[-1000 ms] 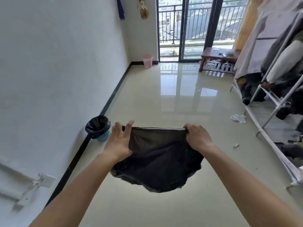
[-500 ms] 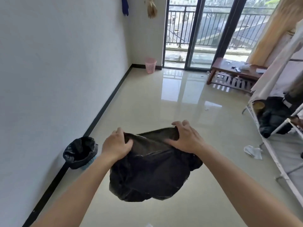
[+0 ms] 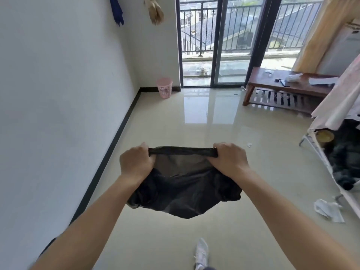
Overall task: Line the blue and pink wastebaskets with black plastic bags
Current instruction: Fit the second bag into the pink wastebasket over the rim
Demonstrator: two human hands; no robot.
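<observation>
I hold a black plastic bag [image 3: 181,190] in the air in front of me, its top edge stretched flat between both hands. My left hand [image 3: 135,162] grips the left end of that edge and my right hand [image 3: 228,159] grips the right end. The bag's body sags below my wrists. The pink wastebasket [image 3: 164,87] stands unlined in the far left corner, next to the balcony door. The blue wastebasket is out of view, apart from a dark sliver at the lower left by my arm.
A white wall with a black skirting [image 3: 115,137] runs along my left. A low wooden bench [image 3: 288,88] stands by the glass door. A clothes rack [image 3: 335,152] lines the right side, with crumpled paper [image 3: 327,210] beside it. My white shoe [image 3: 201,252] shows below.
I have walked forward past the lined blue wastebasket, which dropped out of view at the lower left. The pink wastebasket is nearer. My hands have pulled the bag's top edge taut again.
</observation>
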